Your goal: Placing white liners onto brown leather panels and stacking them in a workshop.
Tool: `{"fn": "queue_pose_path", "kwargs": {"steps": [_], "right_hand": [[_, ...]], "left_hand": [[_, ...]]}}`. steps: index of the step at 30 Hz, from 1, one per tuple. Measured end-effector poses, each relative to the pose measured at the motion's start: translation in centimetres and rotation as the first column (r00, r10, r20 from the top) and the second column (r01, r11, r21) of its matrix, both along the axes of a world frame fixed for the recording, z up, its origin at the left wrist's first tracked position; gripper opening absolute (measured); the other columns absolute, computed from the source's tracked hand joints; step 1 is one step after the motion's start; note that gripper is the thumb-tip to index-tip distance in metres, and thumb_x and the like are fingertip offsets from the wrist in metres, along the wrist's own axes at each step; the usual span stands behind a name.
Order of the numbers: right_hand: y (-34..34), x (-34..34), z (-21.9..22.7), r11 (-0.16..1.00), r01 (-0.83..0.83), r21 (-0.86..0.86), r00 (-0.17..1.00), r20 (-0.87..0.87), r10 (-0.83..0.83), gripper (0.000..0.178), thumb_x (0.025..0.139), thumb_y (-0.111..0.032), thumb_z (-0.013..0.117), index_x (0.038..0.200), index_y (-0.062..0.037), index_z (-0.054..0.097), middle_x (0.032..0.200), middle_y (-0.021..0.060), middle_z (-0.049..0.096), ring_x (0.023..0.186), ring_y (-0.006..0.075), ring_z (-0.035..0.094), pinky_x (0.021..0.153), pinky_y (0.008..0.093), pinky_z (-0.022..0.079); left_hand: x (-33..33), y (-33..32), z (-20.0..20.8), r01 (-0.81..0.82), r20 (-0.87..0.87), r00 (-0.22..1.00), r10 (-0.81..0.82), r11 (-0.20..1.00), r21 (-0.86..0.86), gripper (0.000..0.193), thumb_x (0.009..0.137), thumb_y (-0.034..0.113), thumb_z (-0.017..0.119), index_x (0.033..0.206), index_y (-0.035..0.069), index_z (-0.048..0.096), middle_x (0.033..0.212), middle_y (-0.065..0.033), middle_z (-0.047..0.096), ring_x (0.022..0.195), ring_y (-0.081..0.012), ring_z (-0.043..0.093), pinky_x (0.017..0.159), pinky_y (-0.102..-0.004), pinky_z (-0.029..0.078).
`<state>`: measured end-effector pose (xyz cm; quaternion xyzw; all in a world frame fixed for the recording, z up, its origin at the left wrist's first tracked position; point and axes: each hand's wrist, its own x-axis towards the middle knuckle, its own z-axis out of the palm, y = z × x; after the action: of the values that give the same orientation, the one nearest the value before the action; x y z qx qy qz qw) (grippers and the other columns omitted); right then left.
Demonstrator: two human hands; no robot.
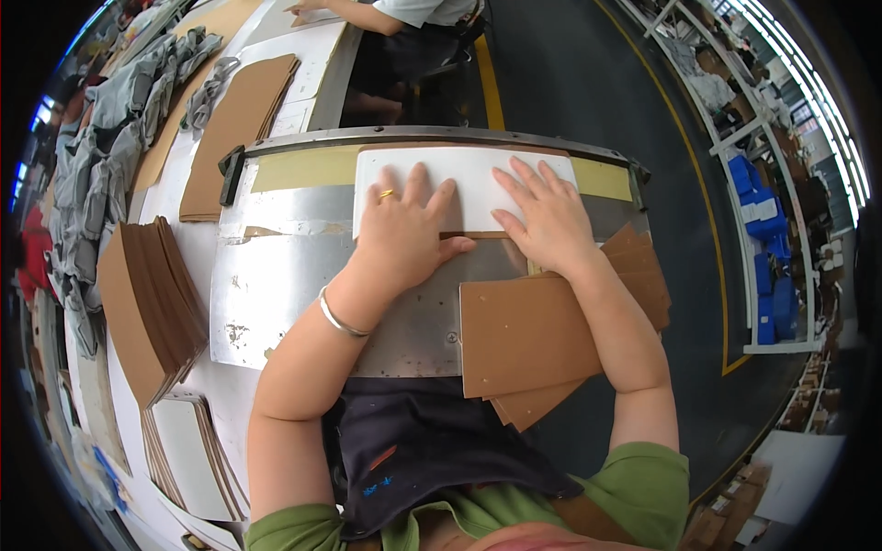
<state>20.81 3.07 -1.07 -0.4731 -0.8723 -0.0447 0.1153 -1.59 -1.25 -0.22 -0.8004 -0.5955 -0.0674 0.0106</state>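
A white rectangular board (470,188) lies at the far edge of a metal plate (303,312), against a long metal bar (441,137). A brown edge shows along its far and near sides. My left hand (404,225) rests on the board's left part, fingers spread and thumb stretched out along the near edge; a ring is on one finger. On the right part my right hand (549,211) lies flat, its fingers apart. Beneath my right forearm, several brown boards (524,331) are fanned out over the plate's near right corner.
To the left stand a stack of brown boards (152,312) and a stack of white ones (195,455). Farther off lie long brown sheets (234,138) and grey cloth (110,174). Another person's arm (367,15) is at the far table. Shelving with blue bins (758,207) stands right.
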Motion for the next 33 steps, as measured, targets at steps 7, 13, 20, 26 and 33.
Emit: {"fn": "queue_pose_path", "kwargs": {"steps": [7,13,20,26,33], "right_hand": [[0.4,0.7,-1.1,1.0,0.003,-0.004,1.0,0.016,-0.003,0.05,0.096,-0.045,0.05,0.141,-0.0222,0.05,0.149,0.0066,0.044,0.137,0.0366,0.037,0.109,0.0501,0.029],[1.0,-0.9,-1.4,0.999,0.02,0.029,0.999,0.044,-0.022,0.05,0.097,-0.045,0.047,0.142,-0.022,0.048,0.15,0.0063,0.042,0.138,0.0356,0.035,0.108,0.0524,0.029],[0.7,-1.0,-1.4,0.999,0.035,0.042,0.998,0.046,-0.037,0.049,0.097,-0.044,0.046,0.142,-0.0233,0.049,0.149,0.008,0.042,0.137,0.0338,0.037,0.107,0.0521,0.031],[1.1,-1.0,-1.2,0.998,0.045,0.035,0.999,0.02,-0.046,0.048,0.096,-0.041,0.051,0.14,-0.0219,0.05,0.145,0.0083,0.042,0.135,0.0292,0.036,0.106,0.0492,0.032],[1.5,-0.6,-0.4,0.997,0.077,-0.022,0.993,-0.088,-0.079,0.048,0.092,-0.043,0.057,0.134,-0.0192,0.056,0.137,0.0084,0.045,0.13,0.028,0.039,0.103,0.0481,0.035]], "left_hand": [[1.8,0.4,0.4,0.043,-0.035,0.998,-0.043,0.999,0.009,0.069,0.085,0.065,0.055,0.139,0.024,0.048,0.145,-0.013,0.044,0.131,-0.0489,0.04,0.103,-0.0571,0.036],[0.6,2.9,-2.0,0.138,0.13,0.976,-0.175,0.957,0.254,0.07,0.079,0.067,0.059,0.134,0.024,0.053,0.142,-0.0119,0.047,0.124,-0.0529,0.044,0.097,-0.0599,0.037],[1.8,1.5,-1.5,-0.016,-0.074,0.997,0.026,0.99,0.14,0.076,0.08,0.073,0.05,0.14,0.028,0.048,0.143,-0.0112,0.045,0.129,-0.0432,0.042,0.096,-0.0668,0.036],[1.8,2.0,-1.2,-0.018,-0.033,0.999,0.021,0.996,0.091,0.077,0.079,0.074,0.049,0.142,0.03,0.047,0.137,-0.013,0.047,0.125,-0.0384,0.045,0.094,-0.0688,0.036],[1.4,1.6,-1.8,-0.007,0.025,1.0,0.004,0.993,0.122,0.072,0.084,0.07,0.049,0.143,0.029,0.045,0.139,-0.0116,0.045,0.127,-0.0376,0.043,0.097,-0.0708,0.031]]}}
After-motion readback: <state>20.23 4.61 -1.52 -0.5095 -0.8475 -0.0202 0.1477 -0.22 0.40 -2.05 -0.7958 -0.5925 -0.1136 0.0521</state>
